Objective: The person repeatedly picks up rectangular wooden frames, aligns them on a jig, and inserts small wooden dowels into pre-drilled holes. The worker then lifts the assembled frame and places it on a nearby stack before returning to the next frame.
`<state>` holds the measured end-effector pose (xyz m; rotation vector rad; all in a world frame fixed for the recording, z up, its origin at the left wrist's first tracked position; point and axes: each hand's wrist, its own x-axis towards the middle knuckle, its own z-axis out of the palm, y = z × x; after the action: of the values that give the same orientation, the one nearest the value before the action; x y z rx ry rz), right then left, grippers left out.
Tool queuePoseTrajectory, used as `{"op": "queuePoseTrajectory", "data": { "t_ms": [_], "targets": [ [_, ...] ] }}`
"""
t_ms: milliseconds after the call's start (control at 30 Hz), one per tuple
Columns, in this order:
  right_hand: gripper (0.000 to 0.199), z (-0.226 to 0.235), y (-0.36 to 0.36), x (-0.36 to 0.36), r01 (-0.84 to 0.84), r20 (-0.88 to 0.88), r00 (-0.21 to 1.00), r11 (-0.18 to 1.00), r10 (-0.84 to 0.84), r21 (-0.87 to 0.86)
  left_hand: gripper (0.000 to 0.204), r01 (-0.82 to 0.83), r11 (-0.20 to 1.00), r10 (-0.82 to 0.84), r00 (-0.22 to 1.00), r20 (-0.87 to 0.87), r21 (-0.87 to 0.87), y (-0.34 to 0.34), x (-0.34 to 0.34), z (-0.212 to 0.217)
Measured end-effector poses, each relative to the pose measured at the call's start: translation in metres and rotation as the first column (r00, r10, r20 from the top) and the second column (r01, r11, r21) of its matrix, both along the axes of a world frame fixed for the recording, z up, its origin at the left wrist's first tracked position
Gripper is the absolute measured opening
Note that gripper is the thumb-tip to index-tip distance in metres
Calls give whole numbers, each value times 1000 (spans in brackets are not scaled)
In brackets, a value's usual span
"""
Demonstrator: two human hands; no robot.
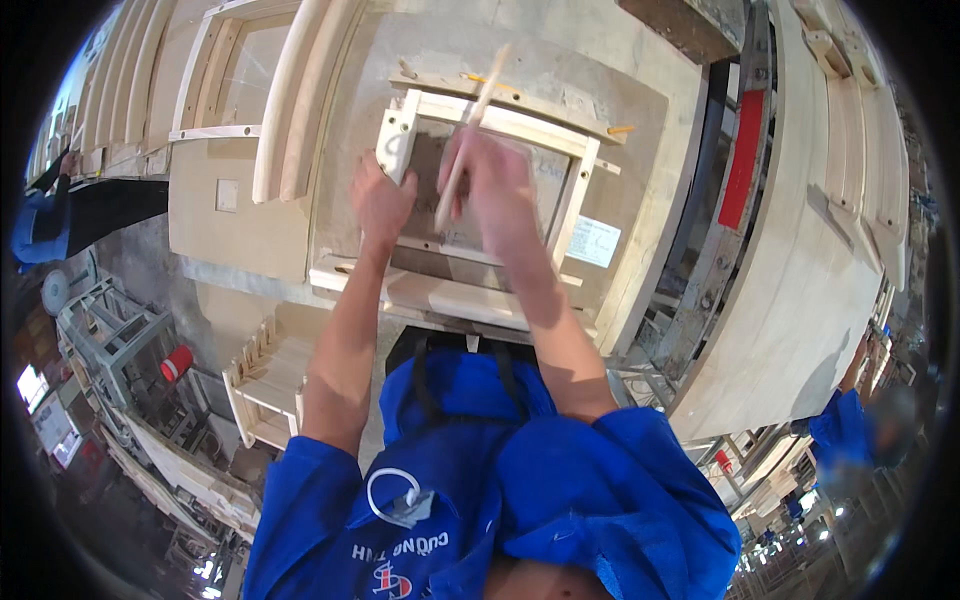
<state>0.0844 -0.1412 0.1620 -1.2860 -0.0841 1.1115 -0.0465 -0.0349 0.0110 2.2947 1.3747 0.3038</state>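
Note:
A pale rectangular wooden frame [505, 118] lies on the worktable in front of me. My left hand [383, 203] is closed around the lower end of its left side piece, which has dark round holes in it. Over the middle of the frame, my right hand [488, 185] grips a thin wooden stick [487, 95], held slanting; hand and stick are somewhat blurred by motion. A drilled wooden rail [560, 112] lies along the frame's far side. Another thick rail [440, 293] runs along the near side, by my waist.
A white paper label [593, 242] lies right of the frame. Curved wooden pieces [290, 110] and more frames rest at the left. A long pale board [770, 270] stands to the right, past a red strip [742, 160]. Co-workers in blue [42, 228] appear at both edges.

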Motion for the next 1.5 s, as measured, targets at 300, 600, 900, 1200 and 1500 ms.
{"op": "queuePoseTrajectory", "data": {
  "t_ms": [300, 600, 900, 1200, 1500],
  "targets": [
    [33, -110, 5, -44, -5, 337, 931, 925, 143, -380, 66, 34, 998, -33, 999, -29, 44, 1, -1, -8],
    [32, -123, 5, -67, 106, 655, 725, 906, 212, -410, 73, 20, 998, -18, 998, -54, 53, 2, -2, -14],
    [29, -168, 40, -60, 283, 374, 913, 913, -162, -294, 65, 24, 998, -22, 999, -29, 57, 3, -3, -10],
    [20, -176, 49, -62, 459, 413, 846, 854, -337, -245, 69, 23, 996, -21, 1000, -15, 90, 3, -5, -11],
    [22, -182, 29, -53, 241, 436, 894, 931, -102, -276, 65, 26, 995, -26, 1000, 3, 96, 3, -2, -15]
  ]
}}
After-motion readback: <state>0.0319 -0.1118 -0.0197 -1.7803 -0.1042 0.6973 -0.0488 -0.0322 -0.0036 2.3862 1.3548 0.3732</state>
